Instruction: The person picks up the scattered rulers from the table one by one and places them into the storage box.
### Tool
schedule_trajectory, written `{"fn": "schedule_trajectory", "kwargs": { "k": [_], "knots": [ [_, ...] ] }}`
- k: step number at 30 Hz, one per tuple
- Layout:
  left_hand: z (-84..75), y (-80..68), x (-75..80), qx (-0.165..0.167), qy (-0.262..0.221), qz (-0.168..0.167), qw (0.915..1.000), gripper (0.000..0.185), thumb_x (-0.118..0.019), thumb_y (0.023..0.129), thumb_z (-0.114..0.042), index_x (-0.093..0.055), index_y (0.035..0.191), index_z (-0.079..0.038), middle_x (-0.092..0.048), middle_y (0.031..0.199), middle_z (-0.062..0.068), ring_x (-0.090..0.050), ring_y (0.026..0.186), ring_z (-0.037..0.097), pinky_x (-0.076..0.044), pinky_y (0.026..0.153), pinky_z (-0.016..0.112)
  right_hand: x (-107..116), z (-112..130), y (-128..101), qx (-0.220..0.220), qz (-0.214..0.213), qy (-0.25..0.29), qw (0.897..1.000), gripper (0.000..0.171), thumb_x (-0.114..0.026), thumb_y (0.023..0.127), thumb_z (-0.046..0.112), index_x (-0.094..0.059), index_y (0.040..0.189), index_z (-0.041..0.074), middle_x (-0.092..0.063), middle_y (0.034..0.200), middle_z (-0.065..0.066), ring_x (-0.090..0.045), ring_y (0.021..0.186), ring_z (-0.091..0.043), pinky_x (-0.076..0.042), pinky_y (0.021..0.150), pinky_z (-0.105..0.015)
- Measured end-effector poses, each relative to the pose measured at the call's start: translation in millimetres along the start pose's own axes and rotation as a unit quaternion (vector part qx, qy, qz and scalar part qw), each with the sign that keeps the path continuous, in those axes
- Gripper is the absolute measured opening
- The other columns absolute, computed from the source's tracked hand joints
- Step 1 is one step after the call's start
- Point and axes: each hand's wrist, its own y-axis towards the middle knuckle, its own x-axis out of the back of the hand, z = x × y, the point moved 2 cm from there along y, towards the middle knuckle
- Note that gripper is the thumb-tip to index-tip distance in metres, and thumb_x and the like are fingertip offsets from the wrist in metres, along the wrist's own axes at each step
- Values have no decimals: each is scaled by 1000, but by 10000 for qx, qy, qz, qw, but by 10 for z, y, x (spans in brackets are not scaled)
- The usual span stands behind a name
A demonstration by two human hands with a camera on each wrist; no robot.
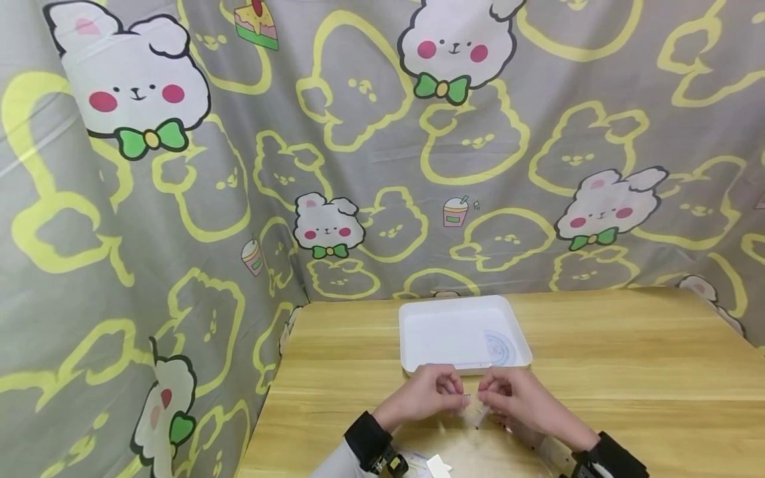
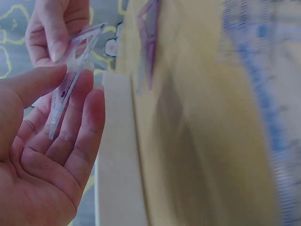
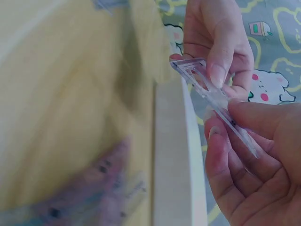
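A small clear plastic set square (image 1: 477, 413) is held between both hands in front of the white tray. My left hand (image 1: 425, 394) pinches one side of it between thumb and fingers, as the left wrist view shows with the set square (image 2: 75, 73) tilted over the palm. My right hand (image 1: 521, 402) pinches the other side, and in the right wrist view the set square (image 3: 204, 89) has a cut-out in its middle. Inside the tray (image 1: 405, 335) lies a clear protractor with blue markings (image 1: 499, 348).
Beside the right forearm lies a blurred, see-through pinkish piece (image 1: 512, 429). Near the front edge, by the left wrist, are a small white piece (image 1: 438, 467) and a coloured sheet (image 1: 415, 462). A patterned curtain (image 1: 382, 159) hangs behind the wooden table (image 1: 633, 358).
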Motion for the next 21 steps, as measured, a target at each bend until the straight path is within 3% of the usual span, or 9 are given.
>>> {"fn": "schedule_trajectory", "kwargs": {
  "k": [5,10,14,17,21],
  "knots": [
    [-41,151,69,-199,299,84,9993,17,-73,98,-10,-74,113,-3,-77,84,2,-70,67,4,-60,62,25,143,65,154,33,-185,-239,9995,4,-74,97,9,-70,96,7,-74,82,-5,-69,69,-16,-57,62,-27],
    [-24,275,132,-241,415,46,9988,11,-70,101,-14,-75,106,-5,-76,82,-2,-74,73,16,-61,65,28,238,78,304,156,-340,-231,9990,5,-73,97,7,-68,97,6,-75,82,-7,-70,67,-15,-58,61,-30],
    [-14,346,175,-192,476,-242,9984,7,-72,100,-16,-75,100,-9,-75,80,-4,-72,70,13,-58,64,24,285,52,420,-18,-544,-139,9984,13,-74,97,8,-66,105,2,-76,83,-5,-72,69,-14,-60,64,-31],
    [-27,403,212,-109,577,-562,9967,8,-72,99,-17,-76,98,-10,-76,80,-1,-69,68,10,-56,62,21,323,24,481,7,-720,52,9974,19,-72,98,6,-63,113,-3,-76,85,-13,-74,72,-18,-62,67,-32],
    [-60,511,252,-120,846,-715,9938,16,-70,102,-21,-77,100,-7,-77,83,0,-71,73,15,-54,63,19,399,-17,517,168,-911,207,9955,22,-67,100,-1,-59,119,-7,-75,89,-22,-75,74,-23,-62,69,-31]
  ]
}}
